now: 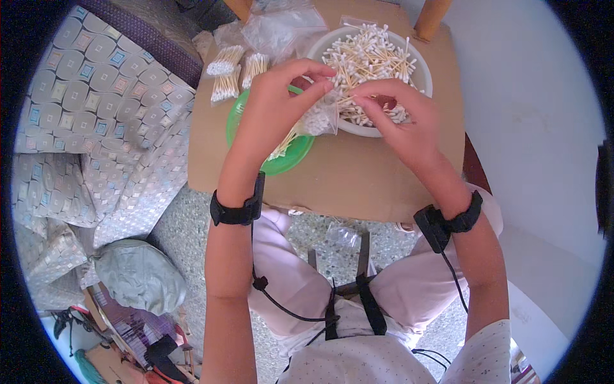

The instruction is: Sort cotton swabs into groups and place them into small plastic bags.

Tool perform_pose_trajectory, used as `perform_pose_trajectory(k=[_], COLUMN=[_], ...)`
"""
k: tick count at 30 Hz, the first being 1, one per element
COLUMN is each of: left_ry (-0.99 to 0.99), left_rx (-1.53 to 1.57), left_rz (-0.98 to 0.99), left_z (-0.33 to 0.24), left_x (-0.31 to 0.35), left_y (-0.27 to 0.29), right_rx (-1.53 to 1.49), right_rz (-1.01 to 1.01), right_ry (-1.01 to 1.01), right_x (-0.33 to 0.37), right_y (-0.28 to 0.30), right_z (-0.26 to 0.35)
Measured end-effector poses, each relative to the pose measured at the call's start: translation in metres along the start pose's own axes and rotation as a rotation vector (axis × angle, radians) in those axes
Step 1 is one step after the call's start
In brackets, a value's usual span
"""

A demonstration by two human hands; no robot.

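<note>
My left hand (281, 93) is closed in a pinch at the top of a small clear plastic bag (322, 120) with white-tipped cotton swabs in it. Thumb and forefinger of my right hand (406, 118) pinch what looks like a cotton swab (346, 101) by the bag's mouth. Behind both hands stands a round white bowl (426, 77) heaped with loose cotton swabs (371, 54). Partly hidden under my left hand and the bag is a green bowl (281, 168), with more swabs in it.
Several filled swab bags (225, 72) lie at the back left, beside a heap of clear plastic bags (281, 29). Everything rests on a cardboard-covered table (358, 176). A patterned cloth (115, 83) hangs at the left; a white wall (531, 128) rises on the right.
</note>
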State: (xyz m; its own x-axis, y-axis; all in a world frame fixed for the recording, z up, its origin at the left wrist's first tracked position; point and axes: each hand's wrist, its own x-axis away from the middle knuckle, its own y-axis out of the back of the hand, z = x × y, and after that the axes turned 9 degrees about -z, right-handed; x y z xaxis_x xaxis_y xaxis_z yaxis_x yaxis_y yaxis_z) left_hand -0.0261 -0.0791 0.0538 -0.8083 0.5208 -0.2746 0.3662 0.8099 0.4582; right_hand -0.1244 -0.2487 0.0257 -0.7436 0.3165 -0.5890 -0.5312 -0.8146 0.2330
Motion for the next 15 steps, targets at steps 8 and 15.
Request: perform_pose_trajectory(k=[8, 15], left_ry=[0.028, 0.000], left_rx=[-0.054, -0.053], left_rz=[0.001, -0.020], left_z=[-0.0017, 0.0030], left_x=[-0.0011, -0.0004], left_y=[-0.0002, -0.0005], right_rx=[-0.030, -0.037], right_rz=[-0.090, -0.010], right_ry=[0.166, -0.009], right_x=[-0.0001, 0.0003], right_y=[0.0036, 0.0005], right_z=[0.0030, 0.0068])
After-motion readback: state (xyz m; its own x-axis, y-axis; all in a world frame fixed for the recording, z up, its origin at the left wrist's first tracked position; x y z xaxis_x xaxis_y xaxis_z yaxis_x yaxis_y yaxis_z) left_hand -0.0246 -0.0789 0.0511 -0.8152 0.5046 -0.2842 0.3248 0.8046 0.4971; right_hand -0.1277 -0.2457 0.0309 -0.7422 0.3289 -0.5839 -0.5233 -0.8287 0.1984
